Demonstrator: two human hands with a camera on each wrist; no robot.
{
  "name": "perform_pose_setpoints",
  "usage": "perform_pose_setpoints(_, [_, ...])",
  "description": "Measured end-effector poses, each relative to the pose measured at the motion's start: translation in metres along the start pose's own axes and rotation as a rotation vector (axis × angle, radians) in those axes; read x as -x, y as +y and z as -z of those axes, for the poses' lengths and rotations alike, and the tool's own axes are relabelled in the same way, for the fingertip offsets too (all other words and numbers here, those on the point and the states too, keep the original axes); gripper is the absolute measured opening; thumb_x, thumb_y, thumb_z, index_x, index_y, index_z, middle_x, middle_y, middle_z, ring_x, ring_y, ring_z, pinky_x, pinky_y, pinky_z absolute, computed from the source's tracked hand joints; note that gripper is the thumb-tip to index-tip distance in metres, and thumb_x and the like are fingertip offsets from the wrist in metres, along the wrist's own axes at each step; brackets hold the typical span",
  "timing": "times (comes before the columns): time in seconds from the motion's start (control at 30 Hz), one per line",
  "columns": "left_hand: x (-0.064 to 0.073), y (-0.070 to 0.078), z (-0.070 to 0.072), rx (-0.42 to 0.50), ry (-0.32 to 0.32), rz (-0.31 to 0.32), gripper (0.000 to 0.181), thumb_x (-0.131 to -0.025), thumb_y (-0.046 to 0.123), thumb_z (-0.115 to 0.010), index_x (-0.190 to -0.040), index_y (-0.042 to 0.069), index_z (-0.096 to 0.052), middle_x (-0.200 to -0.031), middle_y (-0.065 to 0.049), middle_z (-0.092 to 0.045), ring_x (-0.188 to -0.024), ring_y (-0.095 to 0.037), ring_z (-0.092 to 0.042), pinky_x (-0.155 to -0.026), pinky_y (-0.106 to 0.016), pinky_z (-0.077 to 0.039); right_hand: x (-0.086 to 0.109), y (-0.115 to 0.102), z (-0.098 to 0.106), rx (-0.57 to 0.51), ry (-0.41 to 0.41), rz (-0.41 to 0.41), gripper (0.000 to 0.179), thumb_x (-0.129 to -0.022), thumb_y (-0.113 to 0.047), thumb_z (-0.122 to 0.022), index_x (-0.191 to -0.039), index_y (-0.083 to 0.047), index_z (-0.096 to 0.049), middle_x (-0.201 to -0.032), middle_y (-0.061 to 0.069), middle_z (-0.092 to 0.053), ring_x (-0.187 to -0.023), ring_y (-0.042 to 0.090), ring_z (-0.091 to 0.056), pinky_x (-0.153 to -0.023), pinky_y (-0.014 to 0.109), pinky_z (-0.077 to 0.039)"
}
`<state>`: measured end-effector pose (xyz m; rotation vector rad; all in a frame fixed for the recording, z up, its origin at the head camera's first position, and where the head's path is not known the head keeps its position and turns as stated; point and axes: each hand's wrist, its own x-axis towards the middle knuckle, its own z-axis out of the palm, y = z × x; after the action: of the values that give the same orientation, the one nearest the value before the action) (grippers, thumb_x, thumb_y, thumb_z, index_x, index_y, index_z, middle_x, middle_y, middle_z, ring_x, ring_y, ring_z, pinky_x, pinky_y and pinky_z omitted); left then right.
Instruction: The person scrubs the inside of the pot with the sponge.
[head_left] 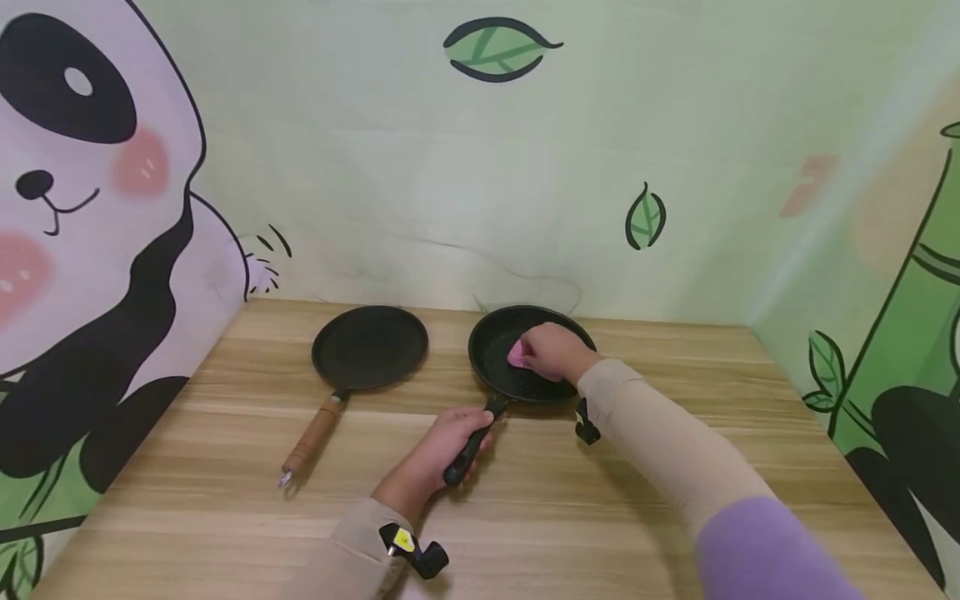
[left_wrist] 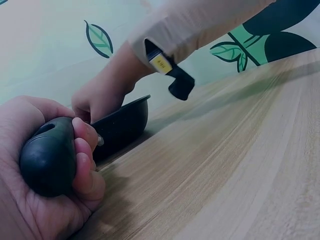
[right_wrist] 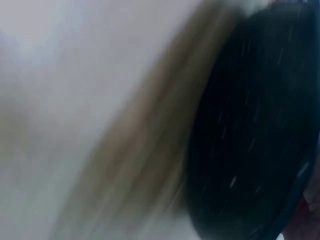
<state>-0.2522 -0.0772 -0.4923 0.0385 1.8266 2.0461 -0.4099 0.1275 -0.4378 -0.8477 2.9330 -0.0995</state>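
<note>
A black frying pan (head_left: 495, 342) rests on the wooden table near the back wall. My left hand (head_left: 450, 442) grips its black handle (head_left: 467, 458), fingers wrapped round it; the left wrist view shows the handle's rounded end (left_wrist: 47, 162) in the palm. Inside the pan, my right hand (head_left: 557, 350) pinches a pink cloth or sponge (head_left: 516, 354) against the pan's inner surface. Most of the pink piece is hidden by the fingers, so its kind is unclear. The right wrist view is blurred and shows mainly the pan's dark speckled inside (right_wrist: 250, 130).
To the left lies a flat black pan (head_left: 371, 346) with a brown wooden handle (head_left: 313, 437) pointing towards me. The wooden table (head_left: 600, 517) ends at a pale green wall (head_left: 360, 167) painted with leaves and a panda.
</note>
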Motion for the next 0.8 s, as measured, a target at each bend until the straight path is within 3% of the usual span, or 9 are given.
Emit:
perform_pose_setpoints(0.17, [0.0,0.0,-0.003,0.001,-0.015,-0.003,0.039,-0.1,0.027,-0.054,-0.12,-0.006,-0.057,-0.066,0.003,-0.052,-0.041,-0.011,-0.044,-0.033,-0.023,-0.037,-0.003,0.018,0.0,0.031,0.045,-0.074,0.016,-0.095,-0.018,-0.066,-0.094,-0.004,-0.073,-0.089,0.009,-0.071,-0.085,0.024,-0.065,-0.084,0.04,-0.055])
perform_pose_setpoints(0.37, [0.001,-0.002,-0.001,-0.013,-0.011,0.006,0.039,-0.1,0.027,-0.054,-0.121,-0.005,-0.059,-0.066,0.002,-0.053,-0.041,-0.011,-0.044,-0.034,-0.023,-0.038,-0.001,0.018,0.0,0.008,0.003,-0.021,0.016,-0.094,-0.019,-0.065,-0.093,-0.005,-0.074,-0.085,0.006,-0.07,-0.08,0.022,-0.062,-0.082,0.038,-0.054])
perform_pose_setpoints(0.47, [0.001,-0.001,0.0,-0.017,-0.008,0.012,0.039,-0.1,0.028,-0.055,-0.12,-0.005,-0.059,-0.066,0.002,-0.053,-0.041,-0.011,-0.044,-0.035,-0.023,-0.038,0.003,0.011,0.0,-0.001,-0.016,0.044,0.013,-0.094,-0.017,-0.066,-0.092,-0.007,-0.075,-0.083,0.003,-0.07,-0.079,0.019,-0.061,-0.082,0.036,-0.054])
perform_pose_setpoints(0.7, [0.001,0.001,0.0,-0.015,-0.006,0.008,0.041,-0.1,0.027,-0.055,-0.126,-0.003,-0.062,-0.067,0.002,-0.053,-0.042,-0.011,-0.043,-0.035,-0.023,-0.037,0.018,-0.017,0.005,-0.003,-0.049,0.303,0.01,-0.09,-0.018,-0.071,-0.082,-0.013,-0.074,-0.076,-0.005,-0.067,-0.074,0.013,-0.061,-0.076,0.033,-0.054])
perform_pose_setpoints(0.8, [0.0,0.001,0.0,-0.013,-0.01,0.009,0.041,-0.101,0.028,-0.055,-0.127,-0.003,-0.062,-0.068,0.002,-0.053,-0.042,-0.011,-0.043,-0.035,-0.023,-0.037,0.023,-0.022,0.006,0.0,-0.043,0.351,0.012,-0.09,-0.019,-0.072,-0.079,-0.015,-0.072,-0.074,-0.006,-0.064,-0.072,0.011,-0.059,-0.073,0.031,-0.053])
